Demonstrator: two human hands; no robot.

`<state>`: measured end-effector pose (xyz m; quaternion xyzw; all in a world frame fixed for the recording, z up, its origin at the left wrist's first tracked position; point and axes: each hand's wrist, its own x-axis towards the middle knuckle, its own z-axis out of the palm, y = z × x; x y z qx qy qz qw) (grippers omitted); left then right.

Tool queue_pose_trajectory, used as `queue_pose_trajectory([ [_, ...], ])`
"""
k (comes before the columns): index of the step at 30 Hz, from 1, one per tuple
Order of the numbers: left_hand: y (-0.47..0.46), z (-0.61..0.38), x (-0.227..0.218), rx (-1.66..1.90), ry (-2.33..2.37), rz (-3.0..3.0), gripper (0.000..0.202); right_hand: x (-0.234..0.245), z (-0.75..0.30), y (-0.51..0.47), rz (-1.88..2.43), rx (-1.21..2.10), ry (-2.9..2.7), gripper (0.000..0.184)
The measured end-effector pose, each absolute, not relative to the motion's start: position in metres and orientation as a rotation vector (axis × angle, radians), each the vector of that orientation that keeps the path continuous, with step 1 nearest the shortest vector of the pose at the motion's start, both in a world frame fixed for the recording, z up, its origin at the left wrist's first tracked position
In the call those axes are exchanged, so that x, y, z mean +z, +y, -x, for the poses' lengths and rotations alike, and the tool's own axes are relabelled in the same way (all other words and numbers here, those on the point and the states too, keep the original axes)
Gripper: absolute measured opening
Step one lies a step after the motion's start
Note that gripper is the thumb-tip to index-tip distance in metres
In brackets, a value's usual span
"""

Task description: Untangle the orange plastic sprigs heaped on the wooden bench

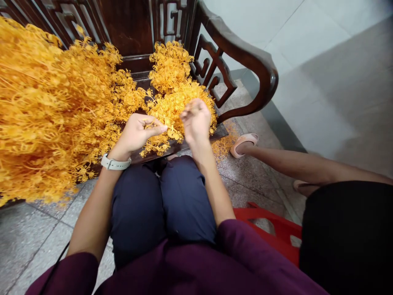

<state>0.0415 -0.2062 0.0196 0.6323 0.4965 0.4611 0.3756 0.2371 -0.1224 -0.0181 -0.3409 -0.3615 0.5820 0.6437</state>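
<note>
Just off centre, between 9 and 10 o'clock, a person's left hand (139, 131) pinches a yellow sprig (174, 133) between thumb and finger, a pale watch (116, 163) at its wrist. At 12 o'clock the blurred right hand (197, 123) curls in front of a small flower heap (172, 67); whether it grips anything cannot be told. A far bigger yellow heap (61, 110) fills 9 and 10 o'clock. Both heaps lie on a dark wooden bench (125, 24), its curved armrest (239, 45) at 1 o'clock. At 3 o'clock, another person's leg (285, 162); at 4, a red stool (281, 237)
</note>
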Motion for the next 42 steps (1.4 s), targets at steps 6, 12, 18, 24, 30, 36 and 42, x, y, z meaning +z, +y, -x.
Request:
queue_pose_trajectory([
  [6, -0.203, -0.042, 0.012, 1.336, 1.315, -1.399, 0.045, -0.021, -0.249, -0.118, 0.898, 1.214, -0.839, 0.021],
  [12, -0.194, -0.046, 0.002, 1.400, 1.315, -1.403, 0.045, -0.012, -0.222, -0.138, 0.739, 1.612, -1.096, 0.021],
  [18, -0.199, -0.039, 0.003, 1.310, 1.277, -1.520, 0.036, -0.007, -0.225, -0.145, 0.701, 1.800, -1.246, 0.045],
  [24, -0.200, -0.041, 0.013, 1.189, 1.340, -1.642, 0.045, -0.011, -0.218, -0.145, 0.629, 1.572, -1.312, 0.031],
  [30, -0.208, -0.036, 0.019, 1.152, 1.318, -1.671, 0.037, -0.016, -0.233, -0.128, 0.915, 1.399, -0.747, 0.023],
  [36, -0.207, -0.033, 0.010, 1.344, 1.366, -1.478, 0.022, -0.017, -0.242, -0.135, 0.886, 1.500, -0.698, 0.004],
  [42, -0.198, -0.038, 0.005, 1.385, 1.436, -1.467, 0.026, -0.006, -0.226, -0.148, 0.774, 1.898, -0.872, 0.012],
])
